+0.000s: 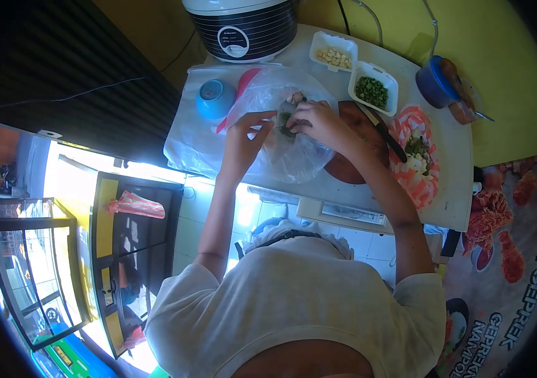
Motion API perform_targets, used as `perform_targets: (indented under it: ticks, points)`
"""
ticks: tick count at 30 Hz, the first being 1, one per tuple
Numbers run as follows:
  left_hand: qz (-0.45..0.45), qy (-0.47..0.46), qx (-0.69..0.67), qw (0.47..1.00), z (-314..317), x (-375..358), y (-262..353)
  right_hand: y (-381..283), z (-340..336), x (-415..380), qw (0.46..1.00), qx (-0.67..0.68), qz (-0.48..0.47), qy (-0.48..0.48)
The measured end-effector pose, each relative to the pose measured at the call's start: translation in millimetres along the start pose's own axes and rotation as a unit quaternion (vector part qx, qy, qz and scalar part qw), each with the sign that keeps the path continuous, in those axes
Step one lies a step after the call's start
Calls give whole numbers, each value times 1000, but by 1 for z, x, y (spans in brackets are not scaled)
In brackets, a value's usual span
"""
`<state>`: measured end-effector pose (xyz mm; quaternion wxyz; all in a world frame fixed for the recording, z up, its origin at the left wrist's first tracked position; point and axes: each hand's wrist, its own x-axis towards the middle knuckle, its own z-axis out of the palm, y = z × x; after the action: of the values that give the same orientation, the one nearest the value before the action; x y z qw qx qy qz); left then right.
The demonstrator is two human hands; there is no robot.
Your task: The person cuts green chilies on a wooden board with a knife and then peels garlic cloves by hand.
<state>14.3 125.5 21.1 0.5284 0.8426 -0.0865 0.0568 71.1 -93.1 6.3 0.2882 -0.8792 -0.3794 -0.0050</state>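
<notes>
A clear plastic bag lies spread on the white table, with some dark green leafy bits at its middle. My left hand is at the left part of the bag, thumb and forefinger curved with a gap between them. On the right, my right hand has its fingers bent down and pinched together on the greens. Beside it a black-handled knife rests on a round brown board. A red-and-white striped bag holding green and white scraps sits right of the board.
Two white foam boxes hold peeled cloves and chopped greens. A rice cooker stands at the back left, near a blue bowl. A blue-lidded container is at the back right. The table's front edge faces me.
</notes>
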Motion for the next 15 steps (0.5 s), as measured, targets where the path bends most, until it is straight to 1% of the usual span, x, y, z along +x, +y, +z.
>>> perform_targets:
  ticks: [1, 2, 3, 4, 5, 6, 7, 8, 10, 11, 13, 14, 15]
  points:
    - [27, -7, -6, 1000, 2, 4, -5, 1, -1, 1, 1000, -1, 0, -1]
    - [54, -14, -11, 998, 2, 8, -8, 0, -1, 2, 991, 120, 46, 33]
    - [53, -13, -11, 998, 3, 11, -9, -1, -1, 3, 964, 240, 92, 67]
    - [18, -42, -56, 997, 5, 14, -9, -1, -1, 5, 962, 246, 81, 86]
    - [-15, -70, -102, 992, 6, 17, -9, -2, -2, 6, 962, 245, 81, 85]
    - [-15, -71, -103, 992, 6, 21, -13, -6, -4, 8, 948, 293, 87, 88]
    - [-27, -86, -136, 987, 8, 25, -19, -9, -6, 9, 932, 340, 93, 91]
    - [-39, -101, -168, 980, 8, 27, -22, -7, -3, 11, 932, 339, 93, 91]
    - [-48, -109, -166, 979, 4, 28, -24, -5, 2, 16, 911, 395, 70, 94]
    - [-58, -116, -163, 978, 3, 28, -25, -4, 3, 17, 911, 394, 71, 94]
    - [-69, -111, -149, 980, -2, 27, -31, -13, -2, 19, 946, 289, 112, 99]
    - [-80, -105, -133, 982, -4, 27, -33, -9, 2, 18, 946, 289, 113, 99]
    - [-80, -104, -134, 982, -6, 27, -34, -7, 4, 17, 978, 163, 89, 98]
